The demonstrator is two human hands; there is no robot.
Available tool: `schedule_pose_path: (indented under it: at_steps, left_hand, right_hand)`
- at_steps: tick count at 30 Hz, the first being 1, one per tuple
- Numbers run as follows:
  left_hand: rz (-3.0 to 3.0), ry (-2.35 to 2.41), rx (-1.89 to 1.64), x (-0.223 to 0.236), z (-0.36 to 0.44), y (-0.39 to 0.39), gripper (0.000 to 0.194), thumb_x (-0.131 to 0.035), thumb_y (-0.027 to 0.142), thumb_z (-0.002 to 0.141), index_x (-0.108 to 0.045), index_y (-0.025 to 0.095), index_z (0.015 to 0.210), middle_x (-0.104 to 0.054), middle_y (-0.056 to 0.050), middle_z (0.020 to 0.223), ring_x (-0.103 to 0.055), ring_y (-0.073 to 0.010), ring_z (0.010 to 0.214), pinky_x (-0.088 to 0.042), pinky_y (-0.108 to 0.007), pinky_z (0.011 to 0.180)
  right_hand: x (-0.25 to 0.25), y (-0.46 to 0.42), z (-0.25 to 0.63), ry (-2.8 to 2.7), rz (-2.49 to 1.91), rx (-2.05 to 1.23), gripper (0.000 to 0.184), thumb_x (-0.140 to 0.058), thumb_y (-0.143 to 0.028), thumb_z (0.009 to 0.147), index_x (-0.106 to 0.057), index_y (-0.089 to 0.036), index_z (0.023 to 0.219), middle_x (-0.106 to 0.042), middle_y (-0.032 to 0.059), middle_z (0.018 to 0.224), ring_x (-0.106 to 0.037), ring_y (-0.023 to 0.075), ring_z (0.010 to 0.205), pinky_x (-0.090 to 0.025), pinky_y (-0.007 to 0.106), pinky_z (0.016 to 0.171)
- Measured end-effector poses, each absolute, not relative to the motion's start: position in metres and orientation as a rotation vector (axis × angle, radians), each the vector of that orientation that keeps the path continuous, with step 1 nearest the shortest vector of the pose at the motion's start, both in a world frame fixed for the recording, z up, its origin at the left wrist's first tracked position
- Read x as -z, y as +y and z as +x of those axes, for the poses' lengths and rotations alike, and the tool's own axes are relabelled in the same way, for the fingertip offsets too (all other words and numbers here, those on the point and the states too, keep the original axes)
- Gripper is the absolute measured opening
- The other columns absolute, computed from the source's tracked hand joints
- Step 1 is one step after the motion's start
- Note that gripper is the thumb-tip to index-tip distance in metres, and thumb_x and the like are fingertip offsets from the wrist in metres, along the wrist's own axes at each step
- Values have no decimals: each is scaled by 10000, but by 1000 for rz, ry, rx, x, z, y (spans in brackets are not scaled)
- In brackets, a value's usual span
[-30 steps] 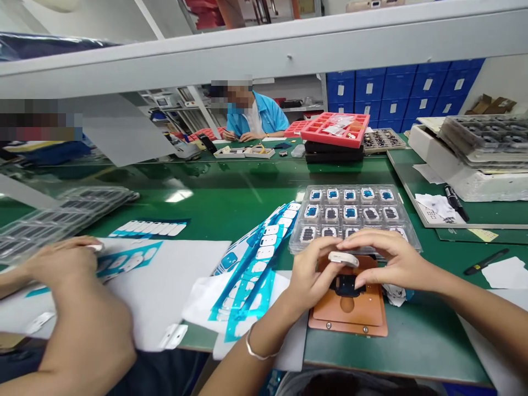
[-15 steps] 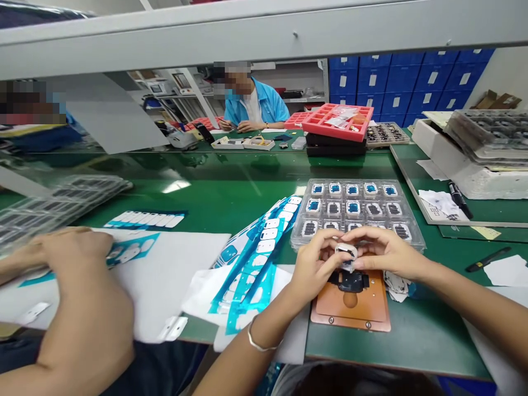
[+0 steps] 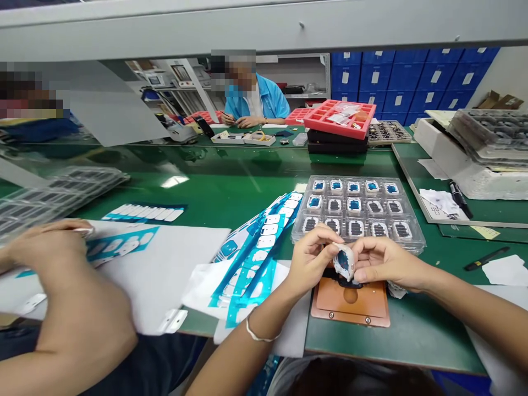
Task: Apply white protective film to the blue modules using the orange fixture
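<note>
A small rounded white casing [image 3: 344, 263] with a dark blue middle is held on edge, its face turned partly sideways. My left hand [image 3: 310, 258] pinches it at its left and upper side between thumb and fingers. At its right edge my right hand [image 3: 383, 265] grips with bent fingers and thumb. Just below both hands lies an orange plate fixture [image 3: 350, 311] with a black holder on top, partly hidden by the casing and fingers. Behind them stands a clear plastic tray [image 3: 416, 242] with several similar casings, some blue in the middle and some dark.
Blue-and-white adhesive sheets [image 3: 259, 258] lie left of the fixture. A co-worker's arm [image 3: 82, 297] rests over a white sheet [image 3: 193, 242] farther left. At right are a black pen [image 3: 487, 258], paper scraps [image 3: 505, 270] and a foam box [image 3: 449, 159]. Another person [image 3: 258, 99] sits opposite.
The casing has been turned in my hands, so its blue middle now shows. My right hand has dropped slightly. The co-worker's hand at left has shifted left.
</note>
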State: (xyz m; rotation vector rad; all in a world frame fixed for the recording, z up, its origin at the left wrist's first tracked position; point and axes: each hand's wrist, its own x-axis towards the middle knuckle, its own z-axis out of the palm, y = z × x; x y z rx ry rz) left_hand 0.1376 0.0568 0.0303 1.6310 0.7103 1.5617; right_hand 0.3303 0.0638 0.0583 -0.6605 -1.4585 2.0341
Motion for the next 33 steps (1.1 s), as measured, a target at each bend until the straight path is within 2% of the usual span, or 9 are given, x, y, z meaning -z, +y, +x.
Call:
schedule_pose_path:
  at_steps: [3, 5, 10, 13, 16, 22, 33]
  left_hand:
    - [1754, 607, -1577, -31, 137, 58, 288, -627, 486, 901, -678, 204, 867, -652, -33, 762, -580, -141, 724, -489, -263, 660]
    - [1878, 555, -1614, -31, 137, 58, 262, -595, 464, 928, -676, 217, 888, -704, -47, 815, -603, -162, 802, -491, -308, 764]
    - [1885, 693, -1706, -29, 136, 60, 360, -403, 420, 1023, -694, 227, 934, -711, -70, 972, -620, -185, 947, -460, -354, 864]
    - [1710, 758, -1761, -25, 136, 60, 366, -368, 370, 1041, -696, 237, 946, -692, -59, 970, -610, -181, 968, -456, -332, 827]
    - [1666, 785, -1759, -24, 136, 60, 367, -378, 376, 1037, -698, 235, 926, -690, -55, 954, -606, -184, 948, -449, -328, 796]
    - [1800, 842, -1695, -31, 137, 56, 394, -374, 387, 1036, -684, 217, 861, -707, -54, 923, -614, -192, 909, -443, -368, 855]
    - [1861, 930, -1611, -37, 136, 53, 417, -372, 399, 1031, -672, 215, 807, -709, -56, 887, -616, -201, 884, -459, -382, 847]
  right_hand:
    - [-62, 59, 331, -1493, -690, -1951, 273, -858, -238, 720, -610, -197, 828, -703, -15, 869, -694, 105, 825, -562, 252, 816]
    - [-68, 56, 334, -1616, -709, -1763, 292, -857, -249, 713, -608, -210, 860, -705, -9, 899, -702, 135, 862, -566, 282, 830]
    - [-84, 46, 341, -2249, -835, -781, 208, -727, -246, 850, -652, -187, 1035, -723, 67, 1052, -688, 209, 930, -546, 337, 784]
    - [-83, 41, 339, -2429, -899, -483, 176, -674, -166, 865, -657, -152, 1040, -733, 74, 1001, -681, 220, 865, -536, 347, 731]
    - [-75, 40, 335, -2503, -916, -467, 199, -729, -160, 813, -666, -135, 1000, -734, 63, 926, -667, 222, 814, -529, 341, 703]
    - [-67, 42, 332, -2528, -946, -515, 227, -763, -138, 762, -672, -120, 970, -722, 89, 909, -625, 229, 831, -516, 339, 711]
    - [-67, 42, 333, -2538, -903, -629, 154, -691, -145, 815, -651, -153, 963, -705, 86, 951, -564, 222, 867, -493, 313, 673]
